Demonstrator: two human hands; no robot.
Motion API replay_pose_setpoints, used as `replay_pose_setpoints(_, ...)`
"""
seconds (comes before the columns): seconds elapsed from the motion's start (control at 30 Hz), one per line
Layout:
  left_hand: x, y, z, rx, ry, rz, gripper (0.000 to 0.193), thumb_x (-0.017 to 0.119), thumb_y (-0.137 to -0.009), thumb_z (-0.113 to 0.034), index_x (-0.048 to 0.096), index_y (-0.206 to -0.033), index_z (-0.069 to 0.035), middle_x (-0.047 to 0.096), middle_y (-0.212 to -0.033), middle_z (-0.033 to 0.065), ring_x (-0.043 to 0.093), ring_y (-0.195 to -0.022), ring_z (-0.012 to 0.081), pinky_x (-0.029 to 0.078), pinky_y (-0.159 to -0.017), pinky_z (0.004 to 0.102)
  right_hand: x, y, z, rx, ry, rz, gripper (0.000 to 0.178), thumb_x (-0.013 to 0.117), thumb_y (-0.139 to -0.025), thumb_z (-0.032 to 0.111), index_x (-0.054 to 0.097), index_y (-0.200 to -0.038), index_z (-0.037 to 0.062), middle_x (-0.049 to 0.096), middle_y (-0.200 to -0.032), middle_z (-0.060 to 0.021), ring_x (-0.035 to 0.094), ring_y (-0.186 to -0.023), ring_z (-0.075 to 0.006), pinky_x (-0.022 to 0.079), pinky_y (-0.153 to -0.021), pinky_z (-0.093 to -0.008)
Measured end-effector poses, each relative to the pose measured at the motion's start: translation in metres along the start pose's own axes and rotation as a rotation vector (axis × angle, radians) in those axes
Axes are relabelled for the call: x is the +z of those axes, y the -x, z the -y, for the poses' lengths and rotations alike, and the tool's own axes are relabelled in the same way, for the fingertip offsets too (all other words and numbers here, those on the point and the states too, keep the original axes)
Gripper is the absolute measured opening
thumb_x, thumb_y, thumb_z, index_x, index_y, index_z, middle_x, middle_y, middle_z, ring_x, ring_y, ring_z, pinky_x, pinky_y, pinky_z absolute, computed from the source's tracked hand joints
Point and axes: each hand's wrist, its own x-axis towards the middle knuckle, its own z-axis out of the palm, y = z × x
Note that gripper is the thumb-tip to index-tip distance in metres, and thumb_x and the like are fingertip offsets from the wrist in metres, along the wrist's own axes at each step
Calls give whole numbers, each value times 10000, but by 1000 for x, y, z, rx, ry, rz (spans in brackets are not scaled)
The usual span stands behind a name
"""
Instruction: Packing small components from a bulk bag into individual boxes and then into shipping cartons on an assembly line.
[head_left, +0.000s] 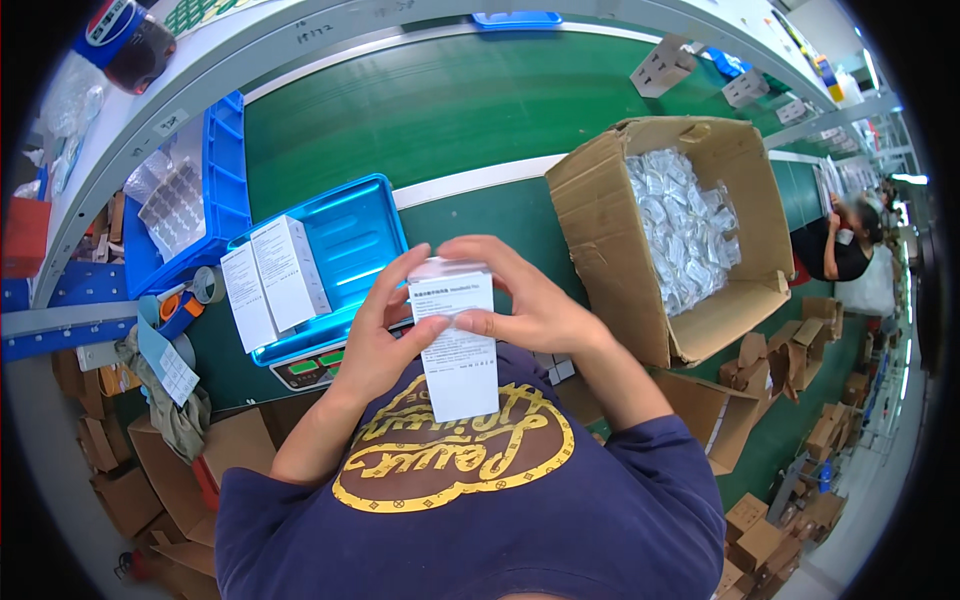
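Note:
A tall white printed box (455, 345) is held upright in front of my chest. My left hand (385, 325) grips its left side, the thumb lying on the printed face. On the other side my right hand (530, 305) holds it, thumb on the face and fingers curled over the top end. Something clear or pale shows at that end, between my fingertips; I cannot tell if it is a flap or an item. Left of my hands, more white boxes (283, 272) lie on a blue tray (365, 235) that rests on a scale (305, 370) with lit green displays.
To the right stands an open cardboard box (610, 240) full of clear plastic packets (685, 230). A green conveyor belt (440, 100) runs behind. At left are a blue bin (228, 170), tape rolls (207, 285) and a shelf edge with a bottle (130, 50). Another person (840, 240) sits far right.

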Motion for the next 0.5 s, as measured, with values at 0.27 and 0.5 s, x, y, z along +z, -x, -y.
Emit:
replay_pose_setpoints(0.27,-22,6,-14,219,-651,-339,430,639,-882,-110,530,-1295,-67,490,-1356,168,463,-1284,311,387,-1040,391,37,-32,-46,215,-228,-156,582,717,-832,122,416,-1330,125,497,-1259,-64,536,-1142,-221,496,-903,-345)
replay_pose_setpoints(0.5,40,74,-227,790,-539,38,31,607,-698,-27,633,-714,-32,610,-694,64,535,-580,203,442,-551,319,69,-163,-155,63,184,-268,619,636,-901,262,363,-1393,3,432,-1388,-191,512,-1205,-328,435,-984,-394)
